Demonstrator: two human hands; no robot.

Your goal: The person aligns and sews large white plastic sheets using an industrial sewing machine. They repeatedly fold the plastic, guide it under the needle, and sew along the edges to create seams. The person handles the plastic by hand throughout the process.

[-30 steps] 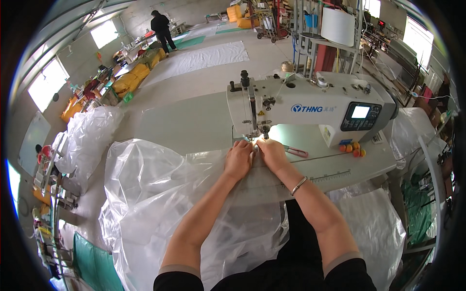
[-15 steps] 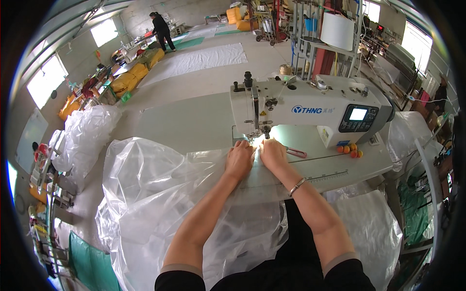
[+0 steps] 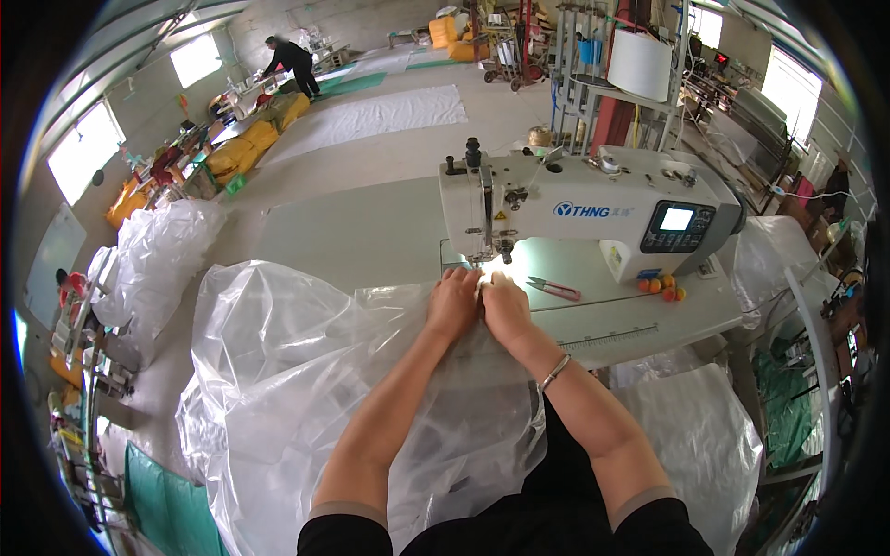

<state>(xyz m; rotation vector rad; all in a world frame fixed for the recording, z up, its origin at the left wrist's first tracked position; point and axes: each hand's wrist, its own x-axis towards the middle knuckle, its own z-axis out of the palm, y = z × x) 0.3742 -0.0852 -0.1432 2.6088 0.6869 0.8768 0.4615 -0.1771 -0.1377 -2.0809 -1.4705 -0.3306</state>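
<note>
A large clear plastic sheet drapes over the near left part of the sewing table and down across my lap. Its edge runs under the lit needle area of a white sewing machine. My left hand pinches the sheet just in front of the needle, fingers bent and pressed together. Close beside it, my right hand is closed on the same edge; its fingertips are partly hidden in the glare. Pink-handled thread snips lie on the table right of my right hand.
Several small orange-yellow round pieces sit below the machine's control panel. More clear plastic is heaped at left and hangs at right. A thread cone stands behind. A person bends over a far bench.
My right hand has come slightly toward me and left, closer to my left hand. The snips now show more fully. The far person has bent forward.
</note>
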